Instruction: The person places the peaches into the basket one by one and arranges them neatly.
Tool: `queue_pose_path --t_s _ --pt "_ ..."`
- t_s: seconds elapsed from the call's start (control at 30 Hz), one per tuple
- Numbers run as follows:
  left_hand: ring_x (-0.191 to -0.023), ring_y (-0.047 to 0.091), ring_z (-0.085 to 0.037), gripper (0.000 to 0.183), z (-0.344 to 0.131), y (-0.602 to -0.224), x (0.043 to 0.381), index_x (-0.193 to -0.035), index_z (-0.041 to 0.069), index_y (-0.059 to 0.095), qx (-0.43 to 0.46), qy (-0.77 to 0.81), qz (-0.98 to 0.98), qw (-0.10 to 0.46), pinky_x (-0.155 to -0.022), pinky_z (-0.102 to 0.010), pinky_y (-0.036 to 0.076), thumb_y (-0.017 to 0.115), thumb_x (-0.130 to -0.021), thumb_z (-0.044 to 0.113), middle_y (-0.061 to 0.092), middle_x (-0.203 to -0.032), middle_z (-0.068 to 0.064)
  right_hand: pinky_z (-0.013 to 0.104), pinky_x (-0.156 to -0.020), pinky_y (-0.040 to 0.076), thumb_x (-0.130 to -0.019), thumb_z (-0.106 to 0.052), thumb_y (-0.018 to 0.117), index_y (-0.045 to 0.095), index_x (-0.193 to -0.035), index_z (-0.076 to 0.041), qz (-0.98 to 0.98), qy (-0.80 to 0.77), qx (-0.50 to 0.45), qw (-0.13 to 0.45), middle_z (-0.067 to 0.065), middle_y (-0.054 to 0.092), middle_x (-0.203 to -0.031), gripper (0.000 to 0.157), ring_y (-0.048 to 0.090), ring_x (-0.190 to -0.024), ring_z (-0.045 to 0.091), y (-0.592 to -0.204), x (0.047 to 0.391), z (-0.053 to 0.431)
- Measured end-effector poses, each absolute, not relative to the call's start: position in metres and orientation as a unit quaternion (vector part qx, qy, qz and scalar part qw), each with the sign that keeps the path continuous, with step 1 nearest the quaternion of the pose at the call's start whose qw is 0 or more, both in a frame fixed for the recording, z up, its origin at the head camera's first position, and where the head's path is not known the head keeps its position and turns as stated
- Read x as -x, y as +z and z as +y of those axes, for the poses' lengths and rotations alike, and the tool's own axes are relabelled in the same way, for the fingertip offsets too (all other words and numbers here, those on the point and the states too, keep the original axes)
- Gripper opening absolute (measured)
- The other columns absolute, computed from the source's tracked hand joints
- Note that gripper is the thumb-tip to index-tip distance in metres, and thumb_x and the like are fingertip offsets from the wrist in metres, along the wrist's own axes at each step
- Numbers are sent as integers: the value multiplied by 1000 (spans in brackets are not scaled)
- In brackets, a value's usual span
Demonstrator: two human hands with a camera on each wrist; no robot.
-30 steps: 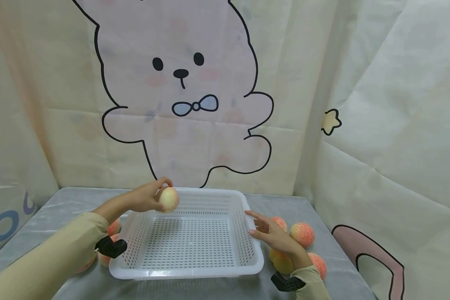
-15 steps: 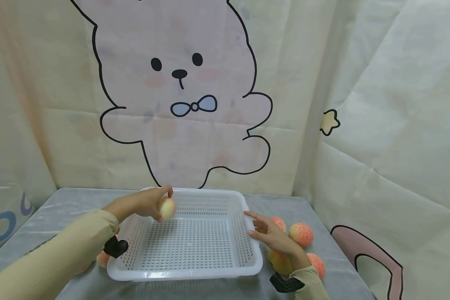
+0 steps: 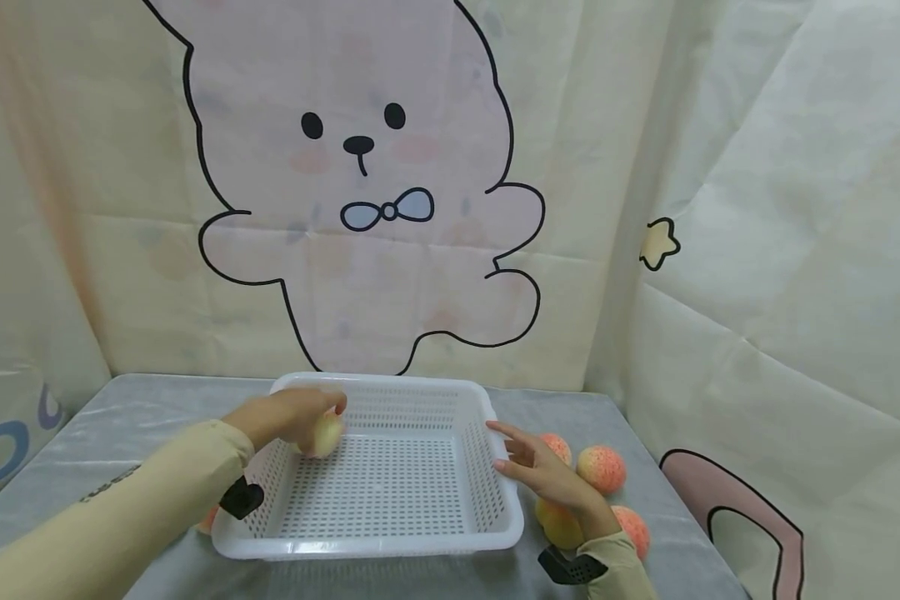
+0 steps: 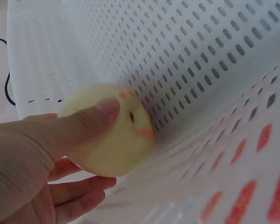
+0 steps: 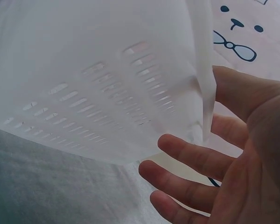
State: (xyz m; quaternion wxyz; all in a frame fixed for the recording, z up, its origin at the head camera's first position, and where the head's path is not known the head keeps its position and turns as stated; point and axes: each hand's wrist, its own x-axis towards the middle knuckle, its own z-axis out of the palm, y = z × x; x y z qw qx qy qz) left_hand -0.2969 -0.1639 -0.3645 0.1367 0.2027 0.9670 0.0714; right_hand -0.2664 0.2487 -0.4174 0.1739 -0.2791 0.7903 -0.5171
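My left hand [image 3: 292,417] holds a pale yellow peach [image 4: 107,140] with red specks, low inside the left part of a white slotted plastic basket [image 3: 367,548]. In the left wrist view the thumb lies across the peach near its stem hollow, with the fingers behind and under it. On the far side, my right hand [image 3: 547,471] has its thumb and forefinger over the basket's right rim. The right wrist view shows the other right fingers [image 5: 191,186] loosely bent outside the basket wall [image 5: 84,46].
Right of the basket lie several peaches, including a red one [image 3: 602,469] and a yellower one [image 3: 558,525] under the right wrist. Another peach [image 3: 206,521] peeks out left of the basket. A grey cloth [image 3: 570,408] covers the table; a printed curtain [image 3: 570,292] hangs behind.
My left hand has lowered the peach from above the basket's back left rim down into the basket, slightly toward me. My right hand has stayed at the right rim.
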Motion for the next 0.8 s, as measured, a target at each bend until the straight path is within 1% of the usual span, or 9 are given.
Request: queue_pose_path --t_s 0.1,0.2,0.3,0.4,0.5,0.57,0.63,0.77,0.8 --pt "-87 52 -24 64 -162 -363 295 -120 20 56 -200 43 969 139 -78 -40 48 89 -68 3 63 -104 -9 33 -93 58 -105 -20 55 23 -161 -8 792 -516 277 174 31 48 -149 66 64 -120 30 -417 267 248" --pt "-90 53 -25 63 -163 -361 294 -122 18 60 -199 40 971 130 -80 -43 50 89 -69 4 64 -110 -11 32 -92 58 -105 -20 55 23 -161 -9 792 -516 276 174 30 49 -149 66 65 -120 29 -417 267 249" --pt "-97 57 -27 63 -165 -360 294 -125 16 62 -197 41 972 118 -84 -45 52 90 -70 6 65 -119 -14 32 -92 58 -105 -20 55 23 -161 -8 789 -517 281 173 31 49 -148 66 65 -119 29 -417 267 249" --pt "-108 61 -32 62 -168 -359 293 -128 13 64 -202 39 973 101 -87 -48 53 88 -71 6 66 -126 -16 33 -91 58 -105 -19 55 22 -161 -8 782 -526 284 178 32 49 -148 66 66 -118 28 -416 267 248" --pt "-116 63 -37 59 -172 -358 292 -129 10 64 -216 40 972 79 -90 -50 54 88 -75 10 66 -129 -17 34 -90 59 -105 -18 54 20 -161 -6 771 -537 288 187 35 48 -147 66 66 -117 29 -417 267 247" --pt "-120 61 -40 58 -177 -356 291 -129 9 63 -220 50 972 69 -92 -52 53 88 -77 15 65 -132 -17 35 -90 59 -105 -18 53 20 -161 -6 768 -540 287 191 35 47 -147 67 66 -117 32 -417 266 247" --pt "-122 60 -40 59 -181 -353 290 -131 9 62 -221 68 970 72 -95 -54 52 87 -79 20 64 -134 -19 35 -90 59 -105 -18 53 20 -161 -6 770 -538 287 189 35 47 -147 66 66 -118 33 -418 266 247" --pt "-124 60 -40 57 -190 -346 291 -135 7 59 -223 117 965 77 -98 -56 51 82 -85 25 62 -134 -22 35 -91 59 -105 -18 53 20 -161 -6 777 -530 284 185 35 48 -146 66 66 -118 32 -418 266 247" --pt "-123 60 -40 56 -191 -345 291 -136 7 59 -225 126 963 74 -98 -56 51 80 -87 25 63 -133 -23 34 -91 59 -105 -18 54 20 -161 -6 779 -529 282 183 35 49 -146 66 66 -117 30 -417 267 247"
